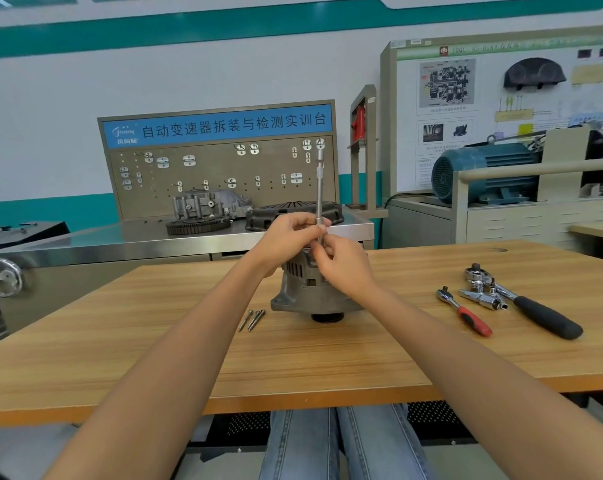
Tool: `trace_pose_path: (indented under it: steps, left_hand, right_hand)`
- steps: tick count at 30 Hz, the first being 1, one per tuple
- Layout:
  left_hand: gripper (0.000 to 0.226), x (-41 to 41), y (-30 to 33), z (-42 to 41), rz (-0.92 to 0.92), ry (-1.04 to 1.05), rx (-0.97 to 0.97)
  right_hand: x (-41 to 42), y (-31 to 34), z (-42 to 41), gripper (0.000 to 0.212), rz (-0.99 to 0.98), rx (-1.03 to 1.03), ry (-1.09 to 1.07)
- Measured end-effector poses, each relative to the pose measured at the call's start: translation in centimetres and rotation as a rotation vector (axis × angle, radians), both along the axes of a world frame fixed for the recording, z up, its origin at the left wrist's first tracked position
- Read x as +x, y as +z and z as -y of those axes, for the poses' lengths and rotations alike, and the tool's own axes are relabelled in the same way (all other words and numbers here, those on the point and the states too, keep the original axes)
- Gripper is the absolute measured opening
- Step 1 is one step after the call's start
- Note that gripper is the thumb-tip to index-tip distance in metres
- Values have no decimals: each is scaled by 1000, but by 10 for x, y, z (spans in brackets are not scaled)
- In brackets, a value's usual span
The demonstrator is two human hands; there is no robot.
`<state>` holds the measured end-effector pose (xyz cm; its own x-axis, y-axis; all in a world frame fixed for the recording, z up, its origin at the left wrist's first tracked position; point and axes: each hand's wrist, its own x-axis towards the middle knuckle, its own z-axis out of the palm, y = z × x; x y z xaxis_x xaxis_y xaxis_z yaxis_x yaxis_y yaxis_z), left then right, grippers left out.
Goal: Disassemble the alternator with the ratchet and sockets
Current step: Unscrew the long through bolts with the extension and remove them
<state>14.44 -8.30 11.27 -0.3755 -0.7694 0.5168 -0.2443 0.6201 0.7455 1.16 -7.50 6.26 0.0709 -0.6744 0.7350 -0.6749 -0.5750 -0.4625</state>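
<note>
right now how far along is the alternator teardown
Done: three long bolts lie on the table beside the alternator. In hand: left hand and right hand hold an upright extension bar on its top. Left: housing not yet split; both ratchets idle.

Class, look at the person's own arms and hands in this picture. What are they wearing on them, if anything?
Nothing. The left hand and right hand are bare: no gloves, rings, watch or bracelet in view. Both forearms are bare too, with no sleeves showing in the picture.
</note>
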Motion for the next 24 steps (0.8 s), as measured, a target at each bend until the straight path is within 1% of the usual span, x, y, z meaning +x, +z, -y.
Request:
trace_pose_path:
  steps: [3,5,8,10,12,14,17,20,22,24]
  left_hand:
    - [8,1,0,0,-3,20,-3]
    - [2,0,0,0,-9,38,7]
    - [17,-3,1,-1,8,108,-36]
    - [23,-5,1,-1,20,141,-63]
    - [22,-5,0,-1,23,148,-67]
    - [15,-4,-1,-2,6,116,-54]
    - [8,-3,-2,-4,-3,66,-47]
    - [10,-1,-1,-4,26,76,-47]
    - [10,-2,-2,-4,10,77,-23]
    - [16,-4,-2,-4,7,105,-39]
  right_hand:
    - [1,0,-2,27,-5,10,-14]
    - [1,-1,-1,24,32,2,-17]
    - [2,-3,-1,14,115,-5,-36]
    - [2,-3,0,19,131,-5,-26]
    - [2,-4,1,18,109,-19,-19]
    - [1,-4,1,16,96,-25,-7]
    - [0,-3,0,20,74,-27,12]
    - [0,-2,0,21,5,-22,-19]
    - [1,-2,-1,22,-16,-22,-30]
    - [1,-2,-2,22,-17,-24,-33]
